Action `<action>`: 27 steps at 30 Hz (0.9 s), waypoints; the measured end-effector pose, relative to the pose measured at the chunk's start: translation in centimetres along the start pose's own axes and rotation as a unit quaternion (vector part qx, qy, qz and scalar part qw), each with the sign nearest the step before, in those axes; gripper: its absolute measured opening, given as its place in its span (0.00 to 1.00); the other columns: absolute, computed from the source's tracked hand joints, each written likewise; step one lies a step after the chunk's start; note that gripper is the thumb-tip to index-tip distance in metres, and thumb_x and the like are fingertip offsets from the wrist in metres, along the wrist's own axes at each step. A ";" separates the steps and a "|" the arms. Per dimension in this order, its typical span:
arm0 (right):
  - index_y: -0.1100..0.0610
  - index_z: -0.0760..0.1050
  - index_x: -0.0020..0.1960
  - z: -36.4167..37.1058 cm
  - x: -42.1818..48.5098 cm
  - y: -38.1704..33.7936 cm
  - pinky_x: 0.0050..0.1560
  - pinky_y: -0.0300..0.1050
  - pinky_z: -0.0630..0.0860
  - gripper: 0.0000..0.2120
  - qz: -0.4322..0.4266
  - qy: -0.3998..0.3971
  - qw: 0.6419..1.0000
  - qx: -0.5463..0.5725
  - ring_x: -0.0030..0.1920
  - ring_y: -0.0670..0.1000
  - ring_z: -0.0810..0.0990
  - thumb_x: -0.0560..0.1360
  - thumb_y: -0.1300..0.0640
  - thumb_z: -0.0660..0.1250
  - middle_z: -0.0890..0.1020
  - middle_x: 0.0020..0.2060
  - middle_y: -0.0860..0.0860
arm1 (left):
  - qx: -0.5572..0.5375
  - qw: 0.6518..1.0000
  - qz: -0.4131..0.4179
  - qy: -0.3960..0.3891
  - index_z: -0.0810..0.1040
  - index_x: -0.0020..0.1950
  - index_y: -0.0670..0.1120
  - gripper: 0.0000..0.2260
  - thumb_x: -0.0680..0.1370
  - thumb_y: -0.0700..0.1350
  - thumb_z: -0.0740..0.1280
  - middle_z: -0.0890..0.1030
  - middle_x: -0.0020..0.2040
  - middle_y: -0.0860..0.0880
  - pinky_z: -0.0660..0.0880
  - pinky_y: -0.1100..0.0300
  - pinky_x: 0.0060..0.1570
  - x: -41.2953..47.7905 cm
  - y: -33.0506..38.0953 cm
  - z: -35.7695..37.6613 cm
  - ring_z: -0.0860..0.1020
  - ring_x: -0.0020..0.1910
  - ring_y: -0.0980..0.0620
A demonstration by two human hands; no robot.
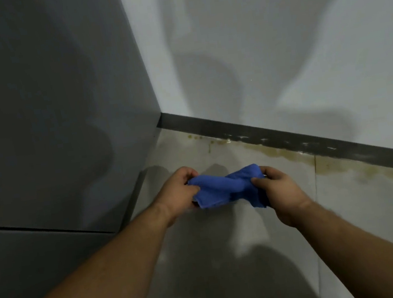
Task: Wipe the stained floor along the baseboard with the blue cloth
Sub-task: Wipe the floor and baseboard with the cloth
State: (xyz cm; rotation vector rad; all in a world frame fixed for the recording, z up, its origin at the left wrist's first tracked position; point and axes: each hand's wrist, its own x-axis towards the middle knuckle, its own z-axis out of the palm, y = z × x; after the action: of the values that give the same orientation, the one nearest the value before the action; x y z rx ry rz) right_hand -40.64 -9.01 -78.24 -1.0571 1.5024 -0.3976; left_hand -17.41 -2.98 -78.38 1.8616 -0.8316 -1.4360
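Zero wiping looked done at this point. Cloth (225,187) was off the floor (226,232), held in the air between both hands, short of the baseboard (276,135) and nearer the person than the stains.

Left hand (181,189) had fingers curled shut on the cloth's left end. Right hand (277,189) was pinched closed on the right end, thumb on top. Judgement: cloth was being bunched, twisted or refolded into a pad before use; can't tell which.

Stain (288,153) was a yellowish-brown band on the floor, touching the baseboard's bottom edge and running right along it. Small separate drips (195,137) sat near the baseboard's left end, close to the corner. More faded patches spread out from the baseboard further right. Pale streaks also showed on the baseboard face itself above the band; could be residue or glare, unclear.

Left to do, as I read it: all of it. Get the cloth down against the baseboard, work the whole band, then the drips by the corner.

Cloth: blue, soft towel-type weave, crumpled, a loose corner hanging under the right hand. No visible dirt on it. Wet or dry: couldn't tell.

Grey panel (49,118) stood left of the baseboard's end, forming the corner. Arm shadows fell over the floor in front.
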 end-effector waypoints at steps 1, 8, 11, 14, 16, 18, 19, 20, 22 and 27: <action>0.50 0.75 0.66 0.6 1.0 0.4 0.59 0.61 0.80 0.15 -0.010 -0.009 1.000 -0.002 0.55 0.57 0.82 0.81 0.60 0.65 0.82 0.56 0.56 | -0.003 1.000 0.009 0.002 0.75 0.49 0.46 0.12 0.76 0.29 0.60 0.79 0.50 0.40 0.81 0.46 0.46 1.1 -0.5 -0.2 0.78 0.48 0.43; 0.43 0.76 0.65 2.1 6.7 -0.6 0.56 0.52 0.82 0.15 -0.108 -0.005 0.994 -0.017 0.54 0.49 0.84 0.81 0.55 0.65 0.84 0.56 0.46 | -0.119 0.988 0.096 0.037 0.79 0.39 0.47 0.09 0.63 0.37 0.63 0.79 0.41 0.47 0.70 0.60 0.38 5.7 -0.3 -1.9 0.75 0.41 0.52; 0.47 0.69 0.73 2.5 9.5 -0.4 0.48 0.48 0.82 0.23 -0.051 0.065 0.971 -0.223 0.51 0.51 0.82 0.79 0.54 0.68 0.80 0.60 0.51 | -0.106 0.987 0.095 0.069 0.82 0.52 0.45 0.15 0.68 0.37 0.67 0.83 0.54 0.46 0.75 0.59 0.49 7.9 -1.5 -2.1 0.80 0.53 0.48; 0.49 0.68 0.74 3.8 10.7 1.4 0.62 0.55 0.78 0.25 -0.124 0.091 0.892 -0.426 0.65 0.57 0.75 0.78 0.53 0.67 0.73 0.69 0.53 | 0.276 0.959 0.046 0.035 0.64 0.76 0.44 0.36 0.71 0.48 0.74 0.60 0.78 0.39 0.64 0.51 0.73 9.9 -4.9 -2.7 0.62 0.77 0.39; 0.50 0.72 0.72 5.2 11.2 2.0 0.68 0.55 0.73 0.22 -0.243 0.047 0.846 -0.472 0.69 0.56 0.71 0.79 0.51 0.64 0.72 0.71 0.52 | 0.463 0.886 0.021 -0.017 0.40 0.81 0.47 0.55 0.67 0.58 0.74 0.34 0.81 0.43 0.42 0.47 0.79 10.8 -7.6 -2.8 0.35 0.80 0.42; 0.49 0.71 0.73 6.9 12.1 2.0 0.72 0.56 0.70 0.22 -0.294 0.016 0.817 -0.496 0.73 0.56 0.69 0.80 0.48 0.62 0.70 0.74 0.51 | 0.502 0.864 0.041 -0.023 0.29 0.78 0.50 0.61 0.64 0.62 0.72 0.23 0.77 0.45 0.31 0.47 0.75 11.6 -9.6 -2.5 0.24 0.75 0.43; 0.48 0.69 0.75 7.7 12.6 2.1 0.74 0.57 0.67 0.23 -0.302 0.009 0.810 -0.502 0.75 0.55 0.66 0.81 0.46 0.60 0.67 0.76 0.51 | 0.504 0.862 0.050 -0.019 0.27 0.77 0.50 0.62 0.63 0.63 0.71 0.22 0.76 0.46 0.29 0.47 0.73 12.0 -10.2 -2.4 0.22 0.74 0.43; 0.47 0.65 0.77 8.6 13.2 2.1 0.76 0.59 0.64 0.25 -0.306 0.003 0.805 -0.507 0.77 0.55 0.63 0.81 0.43 0.59 0.64 0.78 0.50 | 0.506 0.861 0.053 -0.015 0.25 0.76 0.51 0.62 0.62 0.65 0.70 0.20 0.75 0.46 0.27 0.47 0.71 12.3 -10.6 -2.2 0.21 0.73 0.43; 0.43 0.56 0.80 10.4 14.2 2.3 0.79 0.61 0.53 0.30 -0.304 -0.006 0.798 -0.520 0.81 0.54 0.53 0.81 0.36 0.53 0.57 0.81 0.48 | 0.509 0.859 0.056 -0.006 0.24 0.75 0.52 0.62 0.61 0.68 0.68 0.19 0.73 0.47 0.25 0.47 0.70 12.9 -10.9 -2.1 0.18 0.71 0.44; 0.39 0.40 0.81 13.2 15.7 3.8 0.79 0.62 0.39 0.38 -0.262 0.019 0.793 -0.550 0.81 0.53 0.41 0.76 0.24 0.42 0.45 0.82 0.46 | 0.495 0.861 0.110 0.034 0.30 0.78 0.53 0.57 0.64 0.73 0.62 0.24 0.77 0.47 0.29 0.45 0.74 12.7 -11.7 -2.3 0.22 0.74 0.45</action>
State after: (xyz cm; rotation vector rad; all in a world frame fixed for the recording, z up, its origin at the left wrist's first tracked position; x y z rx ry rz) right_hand -28.26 -15.16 -93.88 -2.4285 1.4224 0.1600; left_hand -11.38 -5.87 -94.47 2.3662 -1.9218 -0.8013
